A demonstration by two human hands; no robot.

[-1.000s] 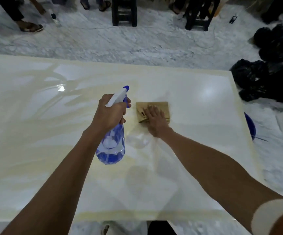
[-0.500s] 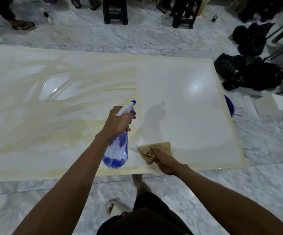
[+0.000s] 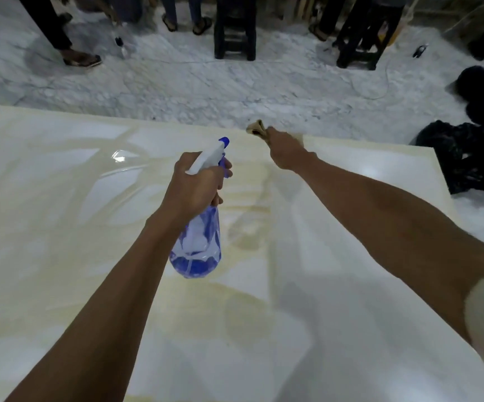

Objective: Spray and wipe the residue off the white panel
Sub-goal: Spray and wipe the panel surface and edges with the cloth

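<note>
While the right hand (image 3: 285,150) reaches to the far edge of the white panel (image 3: 365,285), its grip is closed around a bunched tan cloth (image 3: 256,128). The yellowish residue (image 3: 246,242) lies nearer the body and to the left of that grip, spreading across the panel's left half. The left hand (image 3: 196,185) is wrapped around the blue spray bottle (image 3: 198,242), held above the residue, nozzle pointing away. The right side looks largely clean.
</note>
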